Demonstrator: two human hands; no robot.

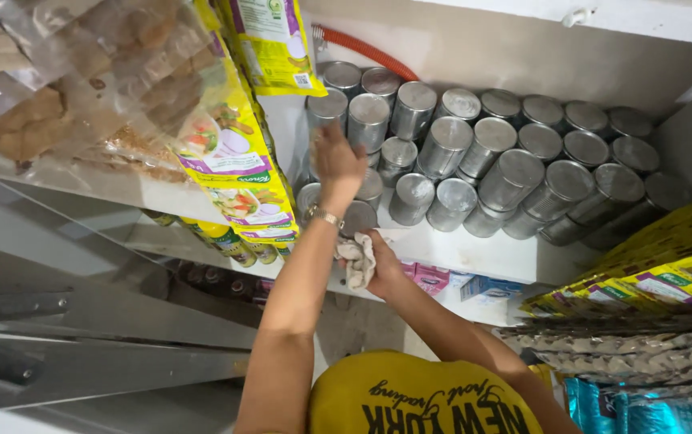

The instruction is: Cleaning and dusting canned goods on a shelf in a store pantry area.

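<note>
Many silver tin cans are stacked in rows on a white shelf. My left hand, with a metal watch on the wrist, reaches up to the cans at the left end of the stack. It is blurred and covers one can; I cannot tell if it grips it. My right hand is lower, at the shelf's front edge, closed on a crumpled whitish cloth.
Yellow and purple food packets hang in strips at the left of the cans. Clear bags of brown goods fill the top left. An orange hose runs behind the cans. More yellow packets and small boxes lie at the right and below.
</note>
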